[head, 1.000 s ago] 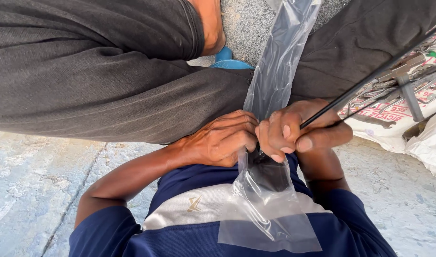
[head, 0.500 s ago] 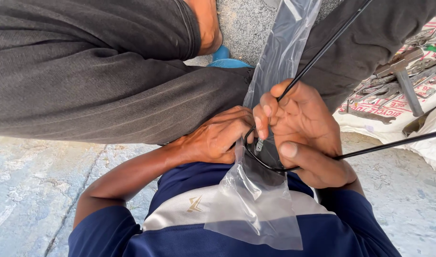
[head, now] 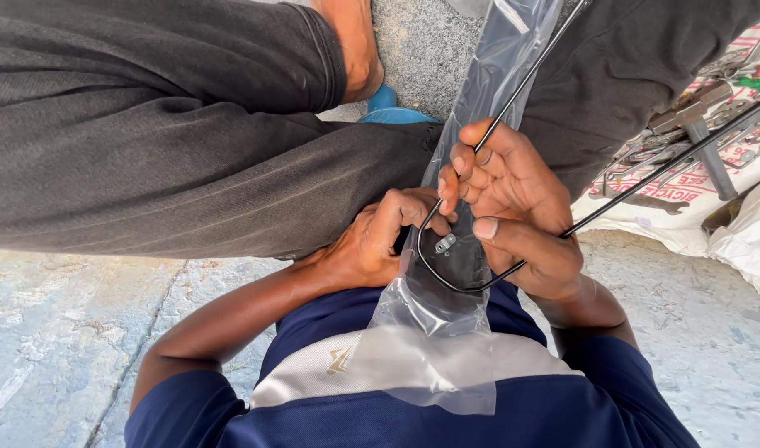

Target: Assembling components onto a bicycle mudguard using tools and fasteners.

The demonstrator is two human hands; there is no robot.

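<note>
Head view: right hand [head: 521, 207] grips the looped black cable [head: 446, 282], left hand [head: 380, 241] pinches the clear plastic bag [head: 429, 332] at 6 o'clock — a tight bend could kink it.

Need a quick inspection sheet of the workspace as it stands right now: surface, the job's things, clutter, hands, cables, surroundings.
Surface: pale, worn concrete floor; the person sits on it in dark trousers.
Job's things: thin black cable bent into a loop, with a small metal fitting inside the loop; long clear plastic sleeve lying over the lap and the blue shirt.
Clutter: metal tools on a printed white sack at the right.
Hands: left hand grips the sleeve and cable; right hand pinches the cable.
Cables: the black cable runs up past the sleeve and off to the right.
Surroundings: blue sandal by a bare foot.
</note>
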